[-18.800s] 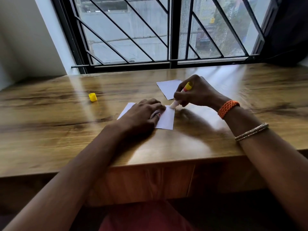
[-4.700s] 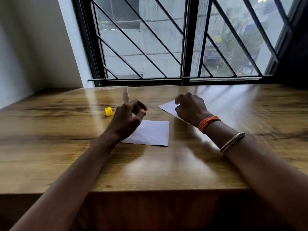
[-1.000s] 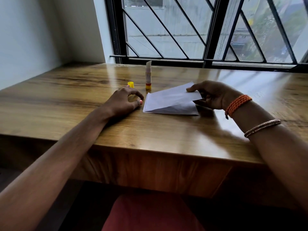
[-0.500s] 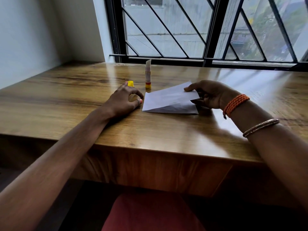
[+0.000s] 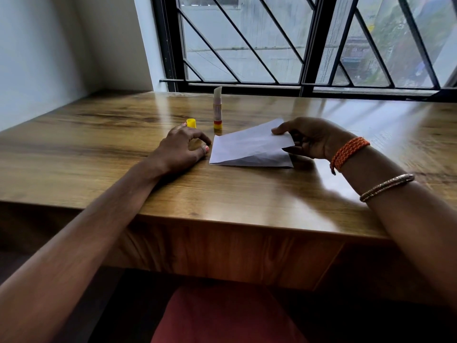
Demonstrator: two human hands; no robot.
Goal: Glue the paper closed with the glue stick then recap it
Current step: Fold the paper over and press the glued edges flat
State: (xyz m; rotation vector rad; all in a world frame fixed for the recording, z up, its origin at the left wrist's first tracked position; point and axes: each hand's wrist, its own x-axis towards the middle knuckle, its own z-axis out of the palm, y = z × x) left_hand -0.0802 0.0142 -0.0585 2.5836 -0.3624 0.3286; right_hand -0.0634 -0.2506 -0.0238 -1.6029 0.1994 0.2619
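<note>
We see folded white paper (image 5: 249,149) on wooden surface (image 5: 99,134). Our right hand (image 5: 309,137) pinches its raised top flap at 3 o'clock edge. Uncapped glue stick (image 5: 217,112) upright at paper's 11 o'clock. Our left hand (image 5: 181,148) loosely curled, grasping nothing, fingertip at yellow cap (image 5: 191,123).

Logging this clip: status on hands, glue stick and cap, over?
Left hand open, resting by yellow cap. Right hand pinching top flap of paper. Glue stick upright, uncapped. Nothing in the way.
</note>
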